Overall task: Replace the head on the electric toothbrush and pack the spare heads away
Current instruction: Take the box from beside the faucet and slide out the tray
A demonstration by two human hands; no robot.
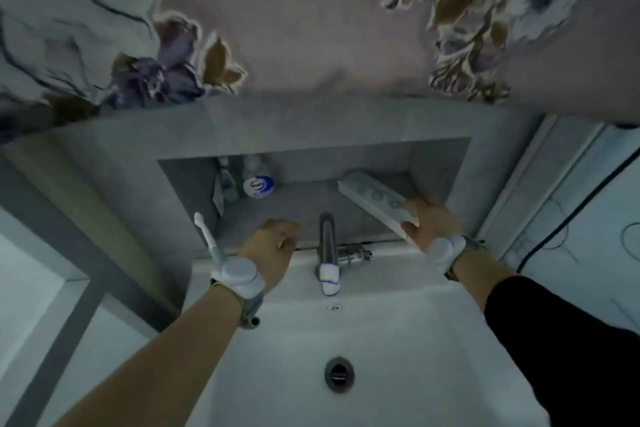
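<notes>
An electric toothbrush (207, 237) with a white head stands upright at the sink's back left corner, just left of my left wrist. My left hand (273, 246) hovers over the niche ledge beside the tap, fingers curled, with nothing visible in it. My right hand (427, 220) grips the near end of a long white box of spare heads (372, 199), which lies slanted on the right side of the niche shelf.
A chrome tap (327, 246) rises between my hands above the white sink (381, 357). A soap bottle (258, 182) and another bottle (227, 180) stand at the niche's back left. A shower cabin wall (571, 218) is on the right.
</notes>
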